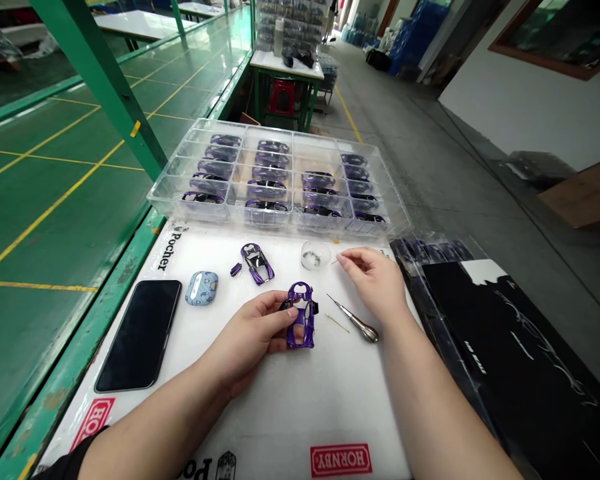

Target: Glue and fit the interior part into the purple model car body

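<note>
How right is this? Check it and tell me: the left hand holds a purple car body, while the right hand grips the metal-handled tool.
Wrong about the right hand: in the head view, it pinches something thin beside the clear cup, while the metal-handled tool lies on the tabletop. The left hand does hold a purple car body.

The thin piece in the right hand is indistinct.

Single head-worn view, facing forward and down, near the hands and tabletop, floor beyond
</note>
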`<state>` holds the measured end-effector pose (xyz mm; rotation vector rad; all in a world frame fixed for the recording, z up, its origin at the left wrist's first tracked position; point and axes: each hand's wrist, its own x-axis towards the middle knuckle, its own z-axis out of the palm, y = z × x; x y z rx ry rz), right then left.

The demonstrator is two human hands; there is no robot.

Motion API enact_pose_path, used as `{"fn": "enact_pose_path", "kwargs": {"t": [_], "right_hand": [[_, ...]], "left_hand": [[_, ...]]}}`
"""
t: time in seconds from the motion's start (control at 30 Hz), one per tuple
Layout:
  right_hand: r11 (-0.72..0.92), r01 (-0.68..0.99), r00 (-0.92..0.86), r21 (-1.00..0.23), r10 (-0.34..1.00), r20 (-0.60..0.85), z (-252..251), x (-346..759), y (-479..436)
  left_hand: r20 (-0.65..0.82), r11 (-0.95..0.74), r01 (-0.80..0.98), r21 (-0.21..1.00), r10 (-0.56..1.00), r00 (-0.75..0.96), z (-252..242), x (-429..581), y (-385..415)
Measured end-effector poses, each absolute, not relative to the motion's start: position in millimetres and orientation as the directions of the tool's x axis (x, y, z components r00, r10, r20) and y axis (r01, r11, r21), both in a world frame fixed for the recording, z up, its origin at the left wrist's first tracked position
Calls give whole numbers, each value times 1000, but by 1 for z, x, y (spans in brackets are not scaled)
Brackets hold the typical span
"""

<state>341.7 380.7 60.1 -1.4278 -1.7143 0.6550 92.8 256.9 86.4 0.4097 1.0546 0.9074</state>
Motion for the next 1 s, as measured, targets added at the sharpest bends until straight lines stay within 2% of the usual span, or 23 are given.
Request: {"fn": "enact_pose_path", "kwargs": {"t": [0.17, 0.27, 0.43, 1.0], "right_hand": [[289, 539, 116, -791, 905, 409, 80, 332, 365], [343, 547, 85, -763, 884, 459, 82, 319, 358], [421, 590, -98, -689, 885, 456, 73, 305, 359], [344, 612, -70, -712, 920, 385, 61, 306, 368]], "left_hand": [[-559, 582, -454, 675, 805, 201, 85, 94, 257], [-552, 579, -445, 683, 808, 206, 85, 95, 256], [-545, 579, -409, 705, 812, 209, 84, 96, 255], [-517, 555, -385, 738, 831, 206, 84, 98, 255]]}}
